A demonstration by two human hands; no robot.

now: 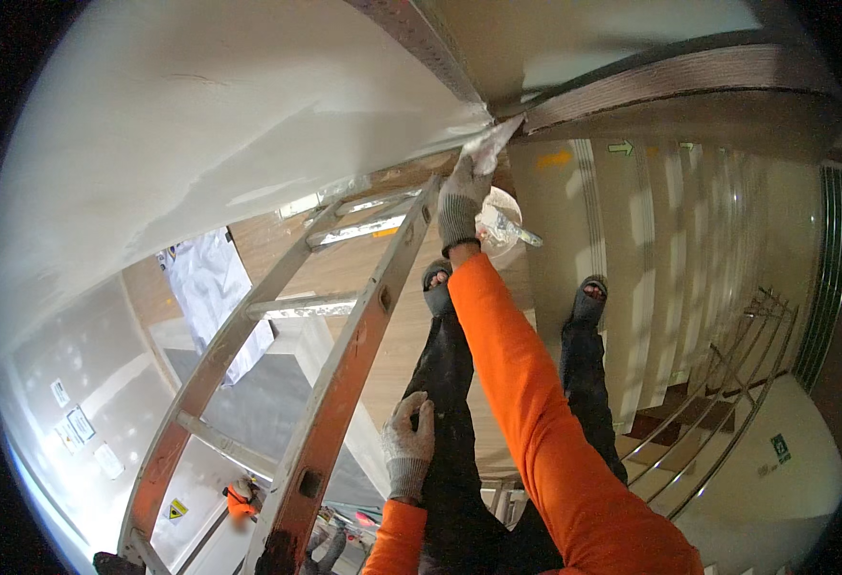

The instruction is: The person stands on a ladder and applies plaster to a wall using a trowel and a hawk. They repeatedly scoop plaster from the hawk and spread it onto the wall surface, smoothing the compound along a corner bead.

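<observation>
My right hand, in a grey knitted glove, is closed around a putty knife smeared with white compound. Its blade reaches the corner where the white wall meets the dark strips. Smooth grey patches mark the wall beside it. My left hand, gloved too, rests on my left thigh with loosely bent fingers and nothing visible in it. Below the right hand stands a bucket of white compound. A second tool with a pale handle lies across the bucket.
An orange-sided stepladder stands close on my left. To the right a stairwell drops away, with metal handrails. White plastic sheeting lies at the left. Another person, in orange, is far below at lower left.
</observation>
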